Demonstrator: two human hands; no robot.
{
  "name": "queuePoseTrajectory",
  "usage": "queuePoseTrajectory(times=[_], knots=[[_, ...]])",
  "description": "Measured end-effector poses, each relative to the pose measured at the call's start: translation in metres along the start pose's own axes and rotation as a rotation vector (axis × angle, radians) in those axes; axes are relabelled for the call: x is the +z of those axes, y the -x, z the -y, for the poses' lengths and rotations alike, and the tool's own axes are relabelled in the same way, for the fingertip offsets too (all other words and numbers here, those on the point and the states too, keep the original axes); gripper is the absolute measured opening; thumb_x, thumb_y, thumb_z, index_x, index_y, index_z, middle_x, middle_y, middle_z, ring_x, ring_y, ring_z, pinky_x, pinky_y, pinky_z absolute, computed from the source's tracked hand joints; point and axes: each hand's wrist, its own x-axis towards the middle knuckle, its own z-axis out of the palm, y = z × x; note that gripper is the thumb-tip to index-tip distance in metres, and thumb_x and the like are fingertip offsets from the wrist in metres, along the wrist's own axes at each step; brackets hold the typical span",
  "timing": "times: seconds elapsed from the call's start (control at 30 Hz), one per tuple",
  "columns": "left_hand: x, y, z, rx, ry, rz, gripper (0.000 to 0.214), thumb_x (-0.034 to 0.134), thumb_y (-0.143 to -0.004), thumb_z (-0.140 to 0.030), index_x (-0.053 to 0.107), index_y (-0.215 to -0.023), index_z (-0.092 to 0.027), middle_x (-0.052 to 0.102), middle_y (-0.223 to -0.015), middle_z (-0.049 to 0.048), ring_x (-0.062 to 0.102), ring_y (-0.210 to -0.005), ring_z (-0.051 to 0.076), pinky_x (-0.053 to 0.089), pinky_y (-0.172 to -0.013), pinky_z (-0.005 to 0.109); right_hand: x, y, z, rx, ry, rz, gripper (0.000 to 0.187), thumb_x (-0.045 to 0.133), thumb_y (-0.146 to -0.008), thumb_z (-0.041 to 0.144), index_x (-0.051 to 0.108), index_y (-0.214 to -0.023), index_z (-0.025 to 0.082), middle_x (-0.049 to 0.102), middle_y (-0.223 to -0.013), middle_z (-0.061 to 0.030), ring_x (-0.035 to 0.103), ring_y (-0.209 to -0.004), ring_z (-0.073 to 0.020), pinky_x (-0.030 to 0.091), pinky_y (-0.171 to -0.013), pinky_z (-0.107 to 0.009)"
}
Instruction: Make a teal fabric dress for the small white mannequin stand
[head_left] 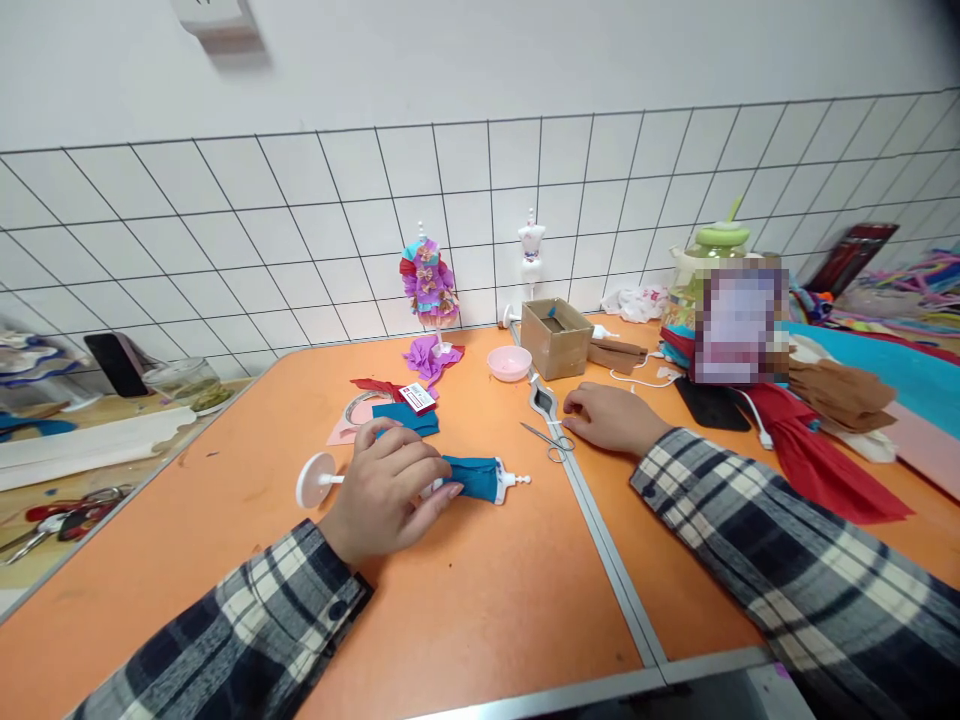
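A small white dress form wrapped in blue crepe paper (pixel 474 478) lies on its side, its neck knob pointing right and its round white base (pixel 316 480) to the left. My left hand (pixel 394 490) is closed around its middle, hiding part of it. My right hand (pixel 611 418) rests palm down on the orange table, fingers loosely bent and holding nothing that I can see. Just in front of its fingertips lie small metal scissors (pixel 555 443), blades pointing left; whether the fingers touch the handles I cannot tell.
Behind my left hand lie folded blue paper (pixel 420 420) and a tape roll (pixel 361 408). A pink bowl (pixel 509 364), a cardboard box (pixel 556 340) and a dressed form (pixel 429 285) stand farther back. At right are a phone (pixel 739 325) and red paper (pixel 817 460).
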Motion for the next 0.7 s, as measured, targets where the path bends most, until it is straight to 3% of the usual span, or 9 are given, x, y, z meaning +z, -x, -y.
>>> queuePoseTrajectory(times=[0.27,0.43,0.6,0.7], knots=[[0.000,-0.001,-0.001,-0.091,0.080,-0.016,0.013,0.056,-0.084,-0.024,0.065,-0.076,-0.020,0.066,-0.066,0.0007,0.053,-0.070,0.019,0.032,-0.075,0.038,0.011,-0.005,0.017,0.191,-0.146,0.017,0.014,0.056,-0.077,0.029,0.065,-0.084,0.021,0.060,-0.096,-0.0048,0.058,-0.077,-0.0163,0.035,-0.059,-0.026],[-0.002,-0.002,-0.002,-0.123,0.083,-0.046,0.019,0.052,-0.086,-0.023,0.065,-0.073,-0.020,0.067,-0.067,0.0011,0.052,-0.070,0.019,0.032,-0.075,0.038,0.010,-0.006,0.014,0.161,-0.180,0.025,0.015,0.052,-0.082,0.025,0.065,-0.080,0.019,0.063,-0.093,-0.0059,0.060,-0.078,-0.0162,0.038,-0.062,-0.025],[-0.002,0.000,0.000,-0.159,0.086,-0.048,0.021,0.052,-0.086,-0.025,0.066,-0.072,-0.021,0.068,-0.068,0.0017,0.053,-0.071,0.019,0.033,-0.074,0.038,0.000,-0.002,0.012,0.175,-0.175,-0.029,0.023,0.050,-0.086,0.036,0.065,-0.093,0.020,0.067,-0.093,-0.0070,0.062,-0.082,-0.0189,0.039,-0.061,-0.026],[-0.001,0.000,0.000,-0.162,0.086,-0.054,0.020,0.052,-0.086,-0.025,0.066,-0.072,-0.021,0.068,-0.068,0.0016,0.053,-0.071,0.019,0.033,-0.074,0.038,-0.005,0.000,0.011,0.259,-0.107,-0.034,0.032,0.049,-0.085,0.046,0.067,-0.088,0.020,0.069,-0.089,-0.0095,0.063,-0.079,-0.0222,0.039,-0.058,-0.028]])
